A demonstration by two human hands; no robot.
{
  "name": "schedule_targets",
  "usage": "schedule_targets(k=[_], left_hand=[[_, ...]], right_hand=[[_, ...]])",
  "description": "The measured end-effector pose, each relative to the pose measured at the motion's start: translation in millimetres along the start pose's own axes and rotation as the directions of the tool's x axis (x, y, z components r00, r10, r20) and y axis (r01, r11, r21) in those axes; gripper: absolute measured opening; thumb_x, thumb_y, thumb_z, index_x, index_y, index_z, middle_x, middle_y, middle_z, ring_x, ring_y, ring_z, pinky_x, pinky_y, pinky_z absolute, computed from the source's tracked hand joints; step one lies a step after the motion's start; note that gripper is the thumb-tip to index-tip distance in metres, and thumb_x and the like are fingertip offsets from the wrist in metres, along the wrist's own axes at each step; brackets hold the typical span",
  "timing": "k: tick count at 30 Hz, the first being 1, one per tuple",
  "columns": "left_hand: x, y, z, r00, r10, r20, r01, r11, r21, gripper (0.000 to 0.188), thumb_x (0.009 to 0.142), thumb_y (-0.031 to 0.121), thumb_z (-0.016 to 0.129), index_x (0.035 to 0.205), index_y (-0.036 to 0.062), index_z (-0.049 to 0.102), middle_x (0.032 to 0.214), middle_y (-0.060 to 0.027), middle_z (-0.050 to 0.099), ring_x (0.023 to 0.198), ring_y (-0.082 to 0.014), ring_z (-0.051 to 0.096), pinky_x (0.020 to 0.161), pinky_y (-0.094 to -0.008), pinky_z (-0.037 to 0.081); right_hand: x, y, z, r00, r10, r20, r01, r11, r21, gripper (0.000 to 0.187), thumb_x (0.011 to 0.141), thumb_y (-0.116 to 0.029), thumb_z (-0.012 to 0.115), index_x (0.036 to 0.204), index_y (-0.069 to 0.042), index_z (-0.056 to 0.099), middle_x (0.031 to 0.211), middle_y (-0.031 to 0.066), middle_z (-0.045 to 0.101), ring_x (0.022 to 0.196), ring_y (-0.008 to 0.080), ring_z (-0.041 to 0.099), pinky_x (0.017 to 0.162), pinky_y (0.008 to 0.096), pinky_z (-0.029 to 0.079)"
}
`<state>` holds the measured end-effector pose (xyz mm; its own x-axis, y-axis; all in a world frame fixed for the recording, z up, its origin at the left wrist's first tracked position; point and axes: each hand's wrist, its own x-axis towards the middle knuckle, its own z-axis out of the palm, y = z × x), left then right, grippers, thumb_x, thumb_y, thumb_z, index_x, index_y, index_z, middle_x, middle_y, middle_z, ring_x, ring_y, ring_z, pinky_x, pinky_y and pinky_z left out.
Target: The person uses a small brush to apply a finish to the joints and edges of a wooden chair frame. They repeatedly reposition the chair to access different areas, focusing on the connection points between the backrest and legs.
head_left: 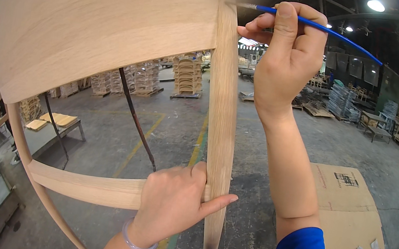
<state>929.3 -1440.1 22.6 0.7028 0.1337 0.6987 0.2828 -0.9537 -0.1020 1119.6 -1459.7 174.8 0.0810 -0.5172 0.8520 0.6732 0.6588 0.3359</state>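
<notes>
A pale wooden chair frame (222, 102) fills the left and middle of the view, with a broad curved backrest panel (106, 17). My left hand (175, 200) is wrapped round the chair's crossrail (92, 187) where it meets the upright post, the thumb lying across the post. A pale bracelet circles that wrist. Up at the post's top, my right hand (295, 50) pinches a thin paintbrush (343, 35) with a blue handle. Its bristle tip touches or nearly touches the post beside the panel's edge; which, I cannot tell.
Two thin dark rods (137, 116) show behind the frame. A flattened cardboard sheet (348, 220) with scraps on it lies on the floor at right. Farther off are stacked wooden parts (188, 75), a low table (376, 126) and, at left, a bench (57, 130) with wooden pieces.
</notes>
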Motion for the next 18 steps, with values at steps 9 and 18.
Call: schedule_targets(k=[9,18], left_hand=[[7,3,-1,0.998,-0.051,0.031,0.051,0.999,-0.002,0.066,0.089,0.068,0.070,0.078,0.0033,0.064,0.053,-0.0072,0.059,0.045,-0.0199,0.061,0.044,-0.0308,0.046],[10,13,-5,0.991,-0.110,0.081,0.111,0.994,-0.006,0.067,0.085,0.070,0.071,0.092,0.0034,0.072,0.057,-0.0089,0.063,0.050,-0.0239,0.066,0.048,-0.0326,0.048]], right_hand=[[9,4,-2,0.998,-0.054,0.044,0.055,0.998,-0.005,0.017,0.110,-0.018,0.056,0.107,0.000,0.056,0.073,0.0068,0.068,0.065,0.0129,0.072,0.058,0.0257,0.063],[16,-1,-3,1.000,-0.011,0.021,0.011,0.999,0.031,0.017,0.109,-0.016,0.057,0.108,0.000,0.056,0.074,0.0069,0.067,0.065,0.0122,0.072,0.058,0.0260,0.063]])
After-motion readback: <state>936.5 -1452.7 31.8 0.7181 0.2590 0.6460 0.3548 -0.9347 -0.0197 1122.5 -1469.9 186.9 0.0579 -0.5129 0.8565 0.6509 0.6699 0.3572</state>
